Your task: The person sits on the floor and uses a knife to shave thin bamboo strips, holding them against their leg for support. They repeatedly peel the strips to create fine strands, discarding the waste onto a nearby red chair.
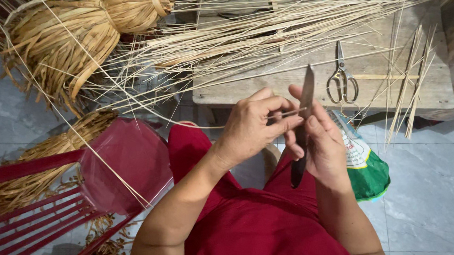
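Both forearms bare, reaching up from near edge, converging mid-scene over red-clothed lap. Left hand (253,126) left of centre, back of hand up, fingers curled, thumb and forefinger pinched together pointing right. Right hand (319,140) just right of it, touching, fingers wrapped closed in a fist grip, thumb extended upward toward far side. Wrists roughly straight.
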